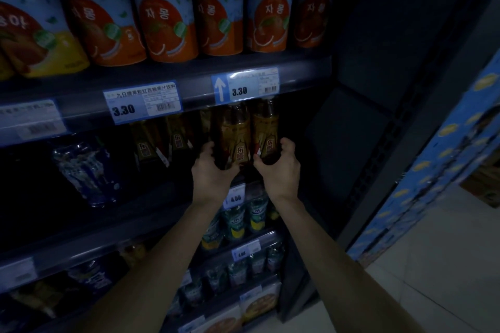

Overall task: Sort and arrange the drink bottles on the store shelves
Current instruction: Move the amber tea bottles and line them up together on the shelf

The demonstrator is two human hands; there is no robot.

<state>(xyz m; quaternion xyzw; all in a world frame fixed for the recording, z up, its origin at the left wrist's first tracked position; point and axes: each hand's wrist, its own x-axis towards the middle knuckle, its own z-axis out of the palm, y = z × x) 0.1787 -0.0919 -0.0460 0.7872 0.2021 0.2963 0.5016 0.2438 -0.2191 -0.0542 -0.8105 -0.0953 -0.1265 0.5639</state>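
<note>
In a dim shop aisle, we reach both bare arms into a dark metal shelving unit (359, 143). Our left hand (212, 170) wraps around the base of an amber bottle (234, 135); our right hand (278, 167) curls its fingers around a second amber bottle (266, 132) standing just beside the first, at 3 o'clock of it. Both bottles stand upright near the right end of the middle shelf, their caps hidden behind the shelf edge above. More amber bottles (147, 140) stand in shadow at 9 o'clock of our hands, and a blue-wrapped pack (86, 170) lies farther left. On the shelf above, at 12 o'clock, orange and blue cans (167, 19) line up in a row, with price tags (142, 103) reading 3.30 clipped along the rail. Below our wrists, at 6 o'clock, green bottles (238, 220) fill lower shelves. At 3 o'clock, blue printed cartons (438, 159) rise from a pale tiled floor (433, 265).
</note>
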